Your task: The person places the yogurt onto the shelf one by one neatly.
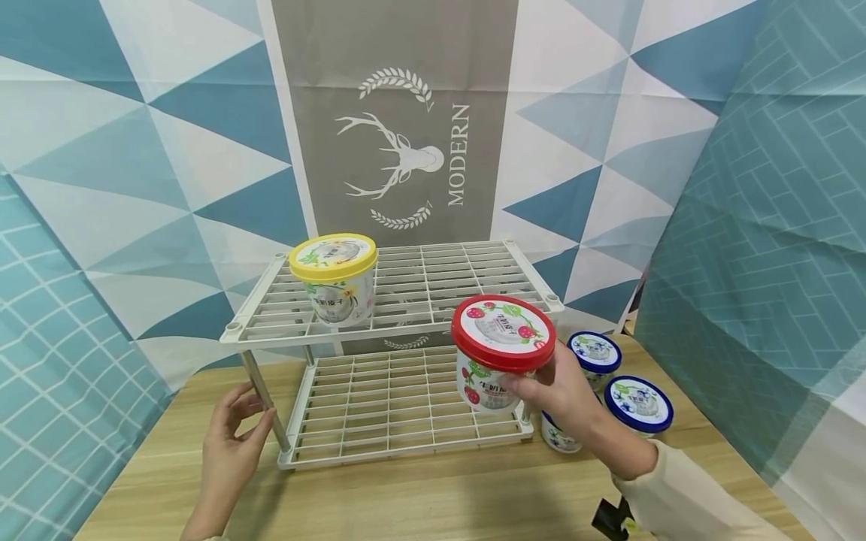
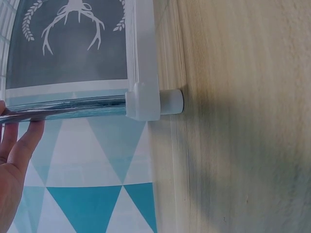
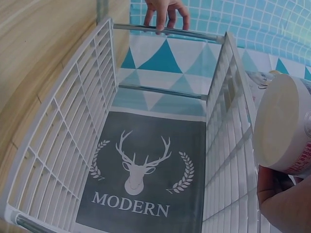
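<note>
A white two-tier wire rack [image 1: 406, 330] with metal posts stands on the wooden table. My left hand [image 1: 233, 436] holds its front left post [image 1: 260, 387] between thumb and fingertips; the left wrist view shows the fingers [image 2: 26, 145] against that post. My right hand [image 1: 568, 391] grips a white tub with a red lid [image 1: 504, 330] and strawberry pictures, held up in front of the rack's right side. Its pale bottom [image 3: 277, 121] shows in the right wrist view. A yellow-lidded tub [image 1: 334, 278] sits on the top tier at the left.
Several blue-lidded tubs [image 1: 639, 402] stand on the table [image 1: 406, 503] to the right of the rack, partly behind my right arm. A patterned cloth [image 1: 399, 113] with a deer head hangs behind. A small black object [image 1: 612, 518] shows beside my right sleeve.
</note>
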### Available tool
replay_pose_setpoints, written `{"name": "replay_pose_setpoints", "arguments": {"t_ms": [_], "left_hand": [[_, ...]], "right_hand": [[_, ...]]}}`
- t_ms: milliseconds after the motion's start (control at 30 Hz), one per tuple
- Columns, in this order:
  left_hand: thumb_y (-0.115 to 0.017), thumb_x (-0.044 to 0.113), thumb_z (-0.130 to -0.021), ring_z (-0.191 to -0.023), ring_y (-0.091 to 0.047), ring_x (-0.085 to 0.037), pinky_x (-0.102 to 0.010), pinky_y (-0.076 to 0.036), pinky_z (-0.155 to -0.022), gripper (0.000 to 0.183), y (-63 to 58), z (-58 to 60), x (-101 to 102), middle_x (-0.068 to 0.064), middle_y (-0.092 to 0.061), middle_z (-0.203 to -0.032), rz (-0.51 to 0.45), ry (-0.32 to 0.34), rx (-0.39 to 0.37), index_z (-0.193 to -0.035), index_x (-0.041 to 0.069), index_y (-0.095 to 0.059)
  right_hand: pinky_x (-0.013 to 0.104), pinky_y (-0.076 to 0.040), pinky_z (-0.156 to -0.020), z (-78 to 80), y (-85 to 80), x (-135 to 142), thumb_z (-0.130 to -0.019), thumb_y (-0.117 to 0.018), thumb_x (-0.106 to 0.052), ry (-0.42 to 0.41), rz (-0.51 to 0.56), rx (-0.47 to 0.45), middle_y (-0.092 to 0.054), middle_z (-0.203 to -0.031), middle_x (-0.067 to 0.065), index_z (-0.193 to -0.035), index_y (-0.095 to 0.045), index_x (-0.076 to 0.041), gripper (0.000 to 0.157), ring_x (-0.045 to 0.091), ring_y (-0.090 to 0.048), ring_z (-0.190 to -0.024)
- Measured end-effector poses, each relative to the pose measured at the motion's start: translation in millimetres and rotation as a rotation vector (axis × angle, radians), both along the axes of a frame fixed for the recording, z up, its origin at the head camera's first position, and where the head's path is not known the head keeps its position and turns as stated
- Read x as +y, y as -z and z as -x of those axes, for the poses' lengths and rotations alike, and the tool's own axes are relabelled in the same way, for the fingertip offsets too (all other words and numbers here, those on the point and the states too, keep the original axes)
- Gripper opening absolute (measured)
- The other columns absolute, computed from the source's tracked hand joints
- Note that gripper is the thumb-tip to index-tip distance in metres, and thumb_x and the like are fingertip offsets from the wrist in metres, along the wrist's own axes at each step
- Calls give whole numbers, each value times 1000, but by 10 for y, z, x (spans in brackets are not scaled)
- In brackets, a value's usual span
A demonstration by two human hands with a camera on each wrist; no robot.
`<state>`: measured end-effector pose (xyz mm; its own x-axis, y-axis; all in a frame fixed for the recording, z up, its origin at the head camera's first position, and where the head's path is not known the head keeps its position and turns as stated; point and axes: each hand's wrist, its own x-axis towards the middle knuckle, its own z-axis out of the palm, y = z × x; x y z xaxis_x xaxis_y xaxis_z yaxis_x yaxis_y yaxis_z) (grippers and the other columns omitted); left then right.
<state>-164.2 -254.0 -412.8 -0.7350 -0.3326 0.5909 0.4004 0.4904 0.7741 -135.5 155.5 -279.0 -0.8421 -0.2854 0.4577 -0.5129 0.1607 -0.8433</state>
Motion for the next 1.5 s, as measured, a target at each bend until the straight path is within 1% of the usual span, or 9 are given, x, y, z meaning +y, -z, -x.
{"name": "replay_pose_setpoints", "arguments": {"t_ms": [100, 367, 500, 867, 967, 1067, 1200, 1333, 1500], "left_hand": [[-64, -21, -74, -84, -56, 12, -2, -50, -64, 57, 5, -3, 2, 24, -55, -97, 7, 1, 7, -126, -3, -47], [-64, -21, -75, -84, -57, 11, -2, -50, -64, 58, 4, -5, 15, 23, -55, -98, -7, 22, 25, -127, -3, -46], [-63, -20, -76, -84, -57, 10, -3, -50, -64, 57, 2, -6, 22, 23, -56, -98, -24, 31, 14, -127, -3, -46], [-64, -18, -77, -85, -55, 12, -2, -50, -65, 58, -5, 2, 4, 25, -53, -99, -4, 4, -37, -129, 0, -46], [-63, -19, -76, -85, -56, 11, -3, -50, -65, 58, -6, 2, 3, 25, -53, -99, 3, 4, -29, -129, -1, -46], [-64, -19, -76, -85, -56, 11, -3, -51, -65, 58, -7, -1, 4, 24, -53, -98, 12, 6, -19, -128, -1, -46], [-64, -19, -76, -85, -56, 11, -3, -51, -65, 58, -8, -2, 4, 24, -53, -99, 18, 7, -10, -128, -1, -46], [-64, -20, -75, -84, -56, 12, -3, -51, -65, 58, -2, 2, -2, 24, -53, -98, 15, 9, -4, -128, -2, -46], [-64, -20, -75, -84, -56, 11, -3, -51, -65, 58, 0, 0, -6, 24, -54, -97, 13, 7, -2, -128, -2, -46]], "right_hand": [[18, -52, -86, 6, -11, 6, -81, -58, -16, 2, 6, 1, -48, -131, 18, -135, -34, -3, 60, 3, -52, -111], [18, -53, -85, 26, -58, 13, -80, -58, -13, 19, -3, 29, -46, -132, 19, -136, -32, -2, 62, -3, -51, -110], [18, -53, -85, 39, -78, 11, -81, -58, -14, 14, -5, 37, -46, -132, 20, -136, -32, -1, 62, -2, -50, -110], [19, -52, -85, 85, -105, 13, -82, -57, -17, -9, -2, 40, -47, -131, 20, -135, -34, -2, 60, 1, -52, -109], [19, -53, -86, 101, -124, 15, -82, -56, -18, -22, -11, 44, -48, -131, 20, -135, -34, -2, 60, 6, -53, -111], [20, -53, -86, 107, -147, 12, -82, -56, -19, -21, -30, 42, -48, -131, 19, -136, -34, -2, 60, 19, -53, -115], [26, -55, -86, 107, -186, 1, -82, -56, -19, -12, -53, 27, -48, -132, 18, -136, -33, -3, 61, 34, -50, -118], [31, -57, -86, 124, -230, -12, -82, -57, -19, -15, -56, 27, -48, -132, 18, -137, -32, -4, 62, 37, -49, -118], [25, -55, -86, 156, -281, -32, -82, -56, -20, -26, -39, 47, -49, -131, 18, -136, -33, -3, 61, 36, -51, -117]]}}
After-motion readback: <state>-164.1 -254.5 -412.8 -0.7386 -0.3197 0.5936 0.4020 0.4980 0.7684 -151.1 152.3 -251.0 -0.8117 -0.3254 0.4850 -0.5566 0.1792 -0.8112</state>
